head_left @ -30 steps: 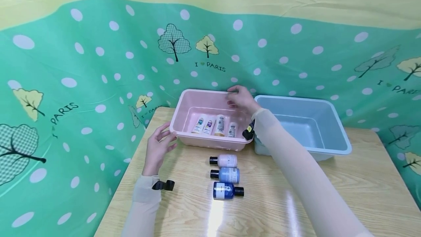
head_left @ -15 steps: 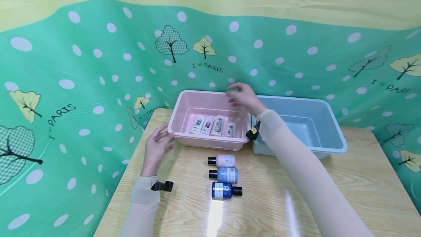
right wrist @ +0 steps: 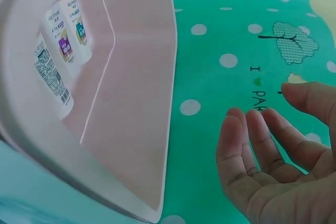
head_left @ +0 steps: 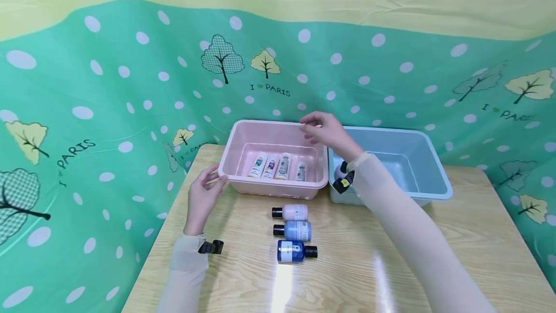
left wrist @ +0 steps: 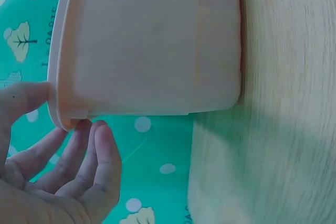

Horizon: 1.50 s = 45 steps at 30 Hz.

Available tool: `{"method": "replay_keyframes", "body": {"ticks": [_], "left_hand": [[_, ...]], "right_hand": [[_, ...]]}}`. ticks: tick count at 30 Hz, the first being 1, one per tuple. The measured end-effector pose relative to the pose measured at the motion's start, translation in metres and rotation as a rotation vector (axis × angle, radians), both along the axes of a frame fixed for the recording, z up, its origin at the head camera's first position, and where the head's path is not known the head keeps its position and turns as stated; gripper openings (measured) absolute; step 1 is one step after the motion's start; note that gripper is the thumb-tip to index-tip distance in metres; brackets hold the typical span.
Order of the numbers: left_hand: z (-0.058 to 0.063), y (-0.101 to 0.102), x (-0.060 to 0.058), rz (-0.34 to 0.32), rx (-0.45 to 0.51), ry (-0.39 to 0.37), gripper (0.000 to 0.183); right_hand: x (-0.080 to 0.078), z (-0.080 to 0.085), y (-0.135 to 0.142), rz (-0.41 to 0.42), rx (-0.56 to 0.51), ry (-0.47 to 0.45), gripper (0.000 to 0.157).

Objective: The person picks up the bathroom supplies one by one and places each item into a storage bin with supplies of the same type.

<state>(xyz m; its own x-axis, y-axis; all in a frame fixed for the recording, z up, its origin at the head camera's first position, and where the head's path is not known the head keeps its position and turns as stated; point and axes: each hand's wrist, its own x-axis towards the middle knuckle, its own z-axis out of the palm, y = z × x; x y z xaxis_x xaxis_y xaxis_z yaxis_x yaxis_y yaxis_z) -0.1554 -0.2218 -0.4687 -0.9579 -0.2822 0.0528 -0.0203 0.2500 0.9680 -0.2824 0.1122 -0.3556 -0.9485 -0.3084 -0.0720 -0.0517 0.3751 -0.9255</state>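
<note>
A pink plastic bin stands on the wooden table against the curtain. My left hand pinches its front left rim, thumb on the rim and fingers curled under it, as the left wrist view shows. My right hand is raised by the bin's back right corner, fingers loosely bent and holding nothing; in the right wrist view it is apart from the bin wall. Inside lie several small white bottles: one with a teal label, one with a purple label, and others with grey print.
A light blue bin adjoins the pink one on the right; a pale object inside it is partly hidden by the right wrist. In front lie a pink bottle, a light blue bottle and a dark blue bottle, all black-capped.
My right hand has drawn to the right, away from the pink bin's interior. My left hand stays at the front left rim. The head view has shifted slightly.
</note>
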Motion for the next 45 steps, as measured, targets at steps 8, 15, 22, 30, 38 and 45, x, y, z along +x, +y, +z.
{"method": "replay_keyframes", "body": {"ticks": [8, 15, 22, 30, 38, 45], "left_hand": [[0.002, 0.001, 0.001, 0.005, -0.165, -0.001, 0.051], [0.007, 0.001, 0.011, 0.031, -0.224, 0.006, 0.053], [0.016, 0.006, 0.025, -0.016, -0.279, 0.032, 0.047], [0.021, 0.026, 0.041, -0.126, -0.337, 0.094, 0.039], [0.017, 0.052, 0.053, -0.229, -0.301, 0.121, 0.036], [0.009, 0.071, 0.063, -0.328, -0.26, 0.1, 0.035]], "right_hand": [[0.023, 0.002, 0.017, 0.017, 0.023, 0.088, 0.033], [0.048, 0.006, 0.041, -0.009, 0.108, 0.195, 0.031], [0.076, 0.004, 0.074, -0.054, 0.188, 0.261, 0.033], [0.104, -0.008, 0.109, -0.107, 0.237, 0.319, 0.034], [0.131, -0.012, 0.137, -0.178, 0.251, 0.365, 0.033], [0.149, -0.018, 0.159, -0.263, 0.248, 0.337, 0.035]]}}
